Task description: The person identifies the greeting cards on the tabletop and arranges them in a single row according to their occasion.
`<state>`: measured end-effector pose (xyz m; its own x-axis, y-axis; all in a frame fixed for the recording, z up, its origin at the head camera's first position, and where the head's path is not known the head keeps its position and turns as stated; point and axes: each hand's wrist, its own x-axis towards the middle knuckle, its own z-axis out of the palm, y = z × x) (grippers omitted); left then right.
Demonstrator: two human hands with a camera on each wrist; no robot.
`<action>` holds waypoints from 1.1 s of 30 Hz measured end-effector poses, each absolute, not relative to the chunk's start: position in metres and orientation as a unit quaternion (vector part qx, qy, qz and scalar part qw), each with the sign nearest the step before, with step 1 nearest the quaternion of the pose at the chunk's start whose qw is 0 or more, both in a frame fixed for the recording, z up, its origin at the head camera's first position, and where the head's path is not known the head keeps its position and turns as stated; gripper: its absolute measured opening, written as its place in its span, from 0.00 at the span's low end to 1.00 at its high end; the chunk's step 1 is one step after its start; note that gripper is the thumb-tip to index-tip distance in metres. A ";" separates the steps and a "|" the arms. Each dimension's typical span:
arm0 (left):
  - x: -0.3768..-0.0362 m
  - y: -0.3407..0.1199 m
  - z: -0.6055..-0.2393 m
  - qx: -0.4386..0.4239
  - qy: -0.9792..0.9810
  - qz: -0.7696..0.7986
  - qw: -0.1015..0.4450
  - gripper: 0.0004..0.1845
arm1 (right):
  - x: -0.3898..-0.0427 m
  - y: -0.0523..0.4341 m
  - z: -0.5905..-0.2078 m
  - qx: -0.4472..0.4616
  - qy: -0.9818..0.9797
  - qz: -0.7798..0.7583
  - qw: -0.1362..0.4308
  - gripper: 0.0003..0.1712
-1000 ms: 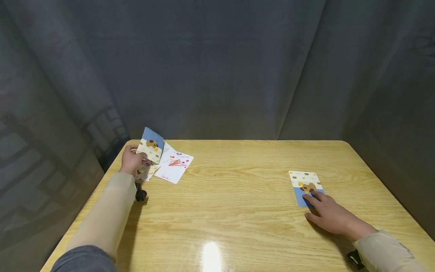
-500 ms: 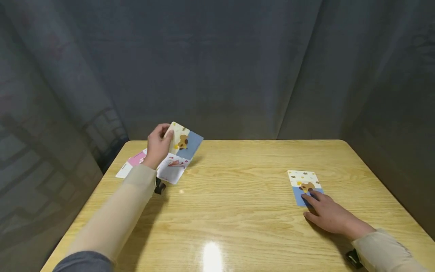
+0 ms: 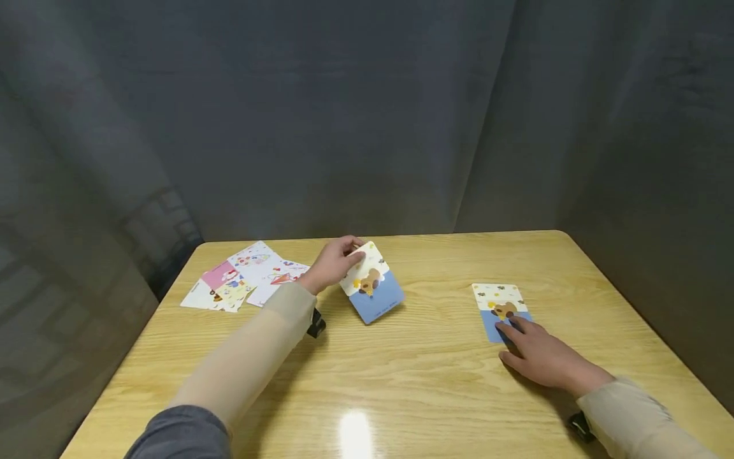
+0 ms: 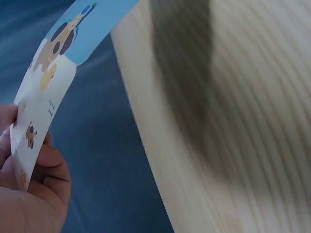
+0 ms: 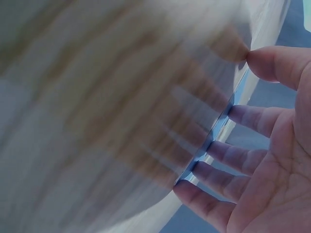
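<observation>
My left hand (image 3: 331, 264) pinches a cream-and-blue picture card (image 3: 378, 298) with a brown dog on it, between thumb and fingers at its cream end. The card hangs tilted over the back middle of the table, blue end down. In the left wrist view the card (image 4: 46, 97) bends slightly above the curled fingers (image 4: 51, 182). At the right, a card (image 3: 497, 296) of the same design lies flat, and my right hand (image 3: 541, 357) rests spread fingertips on its blue end. The right wrist view has those fingers (image 5: 243, 158) fairly straight, thumb touching the tabletop beside them.
Several cards overlap at the table's back left, among them a pink one (image 3: 220, 275), a yellow one (image 3: 236, 292) and a white one with a red paper plane (image 3: 266, 290). A dark curtain (image 3: 344, 127) hangs behind the wooden table (image 3: 424, 382).
My left hand has carried its card rightward from above the pile to the table's middle and turned it blue end down. The pile now shows. My right hand stays on its card.
</observation>
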<state>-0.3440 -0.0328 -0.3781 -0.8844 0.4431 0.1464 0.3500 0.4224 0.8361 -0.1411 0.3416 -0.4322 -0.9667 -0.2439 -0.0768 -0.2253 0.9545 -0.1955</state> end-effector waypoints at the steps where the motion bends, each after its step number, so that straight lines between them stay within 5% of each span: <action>1: -0.343 -0.026 -0.380 0.242 0.843 0.476 0.061 0.12 | -0.141 0.341 -0.432 -0.120 0.987 -0.091 0.048 0.35; 16: -0.327 0.043 -0.387 0.311 0.823 0.439 0.183 0.11 | -0.139 0.338 -0.429 -0.114 0.988 -0.091 0.048 0.34; 33: -0.314 0.092 -0.411 0.386 0.873 0.278 0.111 0.14 | -0.140 0.338 -0.432 -0.110 0.987 -0.094 0.070 0.34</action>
<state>-0.3142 0.0924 -0.4109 -0.6774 0.7353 0.0211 0.6123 0.5476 0.5703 -0.1403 0.3378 -0.4316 -0.9662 -0.2296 -0.1170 -0.2033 0.9581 -0.2015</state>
